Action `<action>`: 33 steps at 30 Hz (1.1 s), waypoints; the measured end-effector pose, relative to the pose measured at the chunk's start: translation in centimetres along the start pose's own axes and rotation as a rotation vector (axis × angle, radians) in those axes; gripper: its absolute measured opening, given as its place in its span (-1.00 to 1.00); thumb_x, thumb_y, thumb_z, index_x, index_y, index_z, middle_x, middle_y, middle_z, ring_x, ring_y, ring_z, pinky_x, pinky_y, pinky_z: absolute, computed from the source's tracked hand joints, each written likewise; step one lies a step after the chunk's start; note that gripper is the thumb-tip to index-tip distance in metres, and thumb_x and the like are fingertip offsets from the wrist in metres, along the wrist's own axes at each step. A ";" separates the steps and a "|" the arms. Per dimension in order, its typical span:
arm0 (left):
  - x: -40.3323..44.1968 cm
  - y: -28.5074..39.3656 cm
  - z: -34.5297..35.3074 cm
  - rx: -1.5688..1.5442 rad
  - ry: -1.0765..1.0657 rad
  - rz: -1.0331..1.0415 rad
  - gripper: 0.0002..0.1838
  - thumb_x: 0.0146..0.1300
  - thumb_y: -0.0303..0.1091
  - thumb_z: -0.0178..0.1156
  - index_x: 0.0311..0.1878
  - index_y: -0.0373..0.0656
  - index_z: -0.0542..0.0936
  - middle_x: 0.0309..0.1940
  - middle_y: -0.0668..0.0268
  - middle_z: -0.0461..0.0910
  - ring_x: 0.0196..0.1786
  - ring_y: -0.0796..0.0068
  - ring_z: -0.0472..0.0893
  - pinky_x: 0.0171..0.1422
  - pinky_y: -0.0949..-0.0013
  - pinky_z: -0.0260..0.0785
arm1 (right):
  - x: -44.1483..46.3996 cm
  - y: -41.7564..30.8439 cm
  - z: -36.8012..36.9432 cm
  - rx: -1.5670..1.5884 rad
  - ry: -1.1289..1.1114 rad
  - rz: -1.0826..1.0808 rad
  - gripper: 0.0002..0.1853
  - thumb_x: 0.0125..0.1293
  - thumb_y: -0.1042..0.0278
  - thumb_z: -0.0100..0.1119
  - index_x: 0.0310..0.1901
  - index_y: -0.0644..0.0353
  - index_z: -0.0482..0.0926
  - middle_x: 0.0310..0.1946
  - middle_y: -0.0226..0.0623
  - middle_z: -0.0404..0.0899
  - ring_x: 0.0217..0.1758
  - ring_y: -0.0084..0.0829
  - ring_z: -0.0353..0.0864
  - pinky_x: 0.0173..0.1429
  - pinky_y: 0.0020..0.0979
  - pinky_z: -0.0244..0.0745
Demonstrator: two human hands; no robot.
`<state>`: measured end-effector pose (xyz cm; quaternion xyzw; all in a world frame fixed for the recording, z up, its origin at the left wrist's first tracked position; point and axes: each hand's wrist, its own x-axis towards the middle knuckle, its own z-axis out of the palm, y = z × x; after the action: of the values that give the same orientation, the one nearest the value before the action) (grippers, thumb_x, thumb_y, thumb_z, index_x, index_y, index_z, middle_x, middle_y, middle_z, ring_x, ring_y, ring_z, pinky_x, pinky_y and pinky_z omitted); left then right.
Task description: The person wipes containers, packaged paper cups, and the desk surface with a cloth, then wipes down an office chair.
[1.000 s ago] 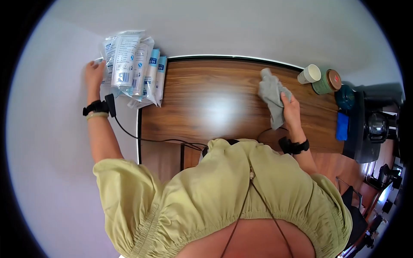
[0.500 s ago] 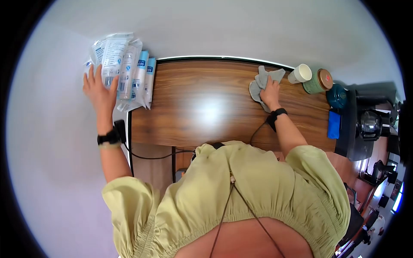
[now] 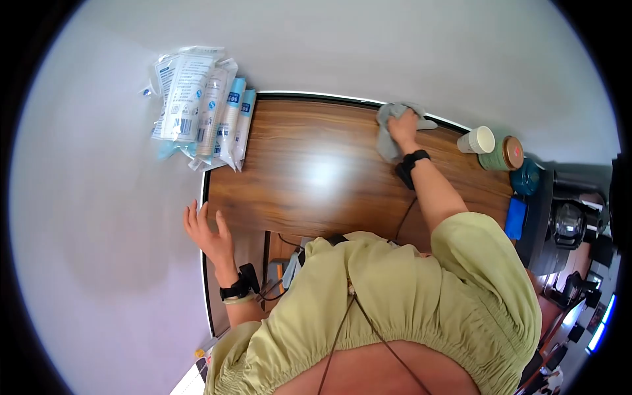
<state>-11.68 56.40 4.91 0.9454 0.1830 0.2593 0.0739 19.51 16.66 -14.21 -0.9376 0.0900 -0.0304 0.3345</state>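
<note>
My right hand (image 3: 403, 126) is closed on a crumpled grey cloth (image 3: 387, 141), pressed down at the back edge of the brown wooden tabletop (image 3: 296, 145). Near the table's left edge, my left hand (image 3: 210, 234) holds nothing, its fingers apart. Above it, at the left end of the table, lie several plastic-wrapped sleeves of cups (image 3: 186, 99) with blue print. A black band sits on each of my wrists.
Right of the cloth stand a white paper cup (image 3: 476, 140), a green jar (image 3: 503, 155) with a copper lid, and a teal round container (image 3: 525, 176). A blue packet (image 3: 515, 218) lies beside a black coffee maker (image 3: 569, 220). Walls border the table's back and left.
My left hand has come away from the wrapped sleeves, down toward the table's front left. My right hand has moved the cloth to the back edge.
</note>
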 end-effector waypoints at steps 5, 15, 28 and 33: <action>-1.9 -1.4 -0.4 0.007 -0.059 -0.116 -0.72 0.26 -0.42 0.24 0.04 -0.21 0.57 0.24 0.11 0.48 0.35 0.00 0.35 0.40 0.04 0.20 | -2.9 -10.2 5.8 0.007 -0.184 -0.065 -0.29 0.12 0.29 0.29 0.23 0.45 0.20 0.19 0.29 0.29 0.29 0.20 0.31 0.40 -0.06 0.28; -6.8 -4.1 -1.2 -0.048 -0.123 -0.267 -0.75 0.23 -0.46 0.23 -0.02 -0.24 0.58 0.19 0.11 0.50 0.30 -0.01 0.39 0.37 0.05 0.24 | -5.1 -22.0 14.0 -0.128 -0.396 -0.444 -0.42 0.17 0.41 0.18 0.26 0.27 0.35 0.22 0.00 0.33 0.32 0.14 0.26 0.34 0.06 0.25; -8.2 -4.2 -2.6 -0.121 -0.208 -0.315 -0.75 0.19 -0.48 0.25 -0.05 -0.26 0.59 0.24 0.10 0.45 0.32 -0.04 0.37 0.38 0.04 0.23 | -4.8 -27.1 16.7 -0.398 -0.516 -0.756 -0.49 0.23 0.38 0.10 0.26 0.13 0.41 0.32 -0.23 0.38 0.32 -0.08 0.36 0.23 0.00 0.36; -8.3 -3.5 -2.9 -0.146 -0.230 -0.294 -0.76 0.20 -0.48 0.26 -0.05 -0.25 0.59 0.21 0.10 0.47 0.29 -0.02 0.40 0.34 0.06 0.27 | -3.6 -22.0 13.5 -0.383 -0.400 -0.746 -0.53 0.23 0.39 0.06 0.22 0.12 0.44 0.21 -0.21 0.49 0.25 -0.06 0.46 0.18 0.02 0.41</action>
<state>-20.88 56.58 2.78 0.9241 0.2899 0.1484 0.1998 20.79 42.43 -10.72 -0.9383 -0.3157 0.0497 0.1323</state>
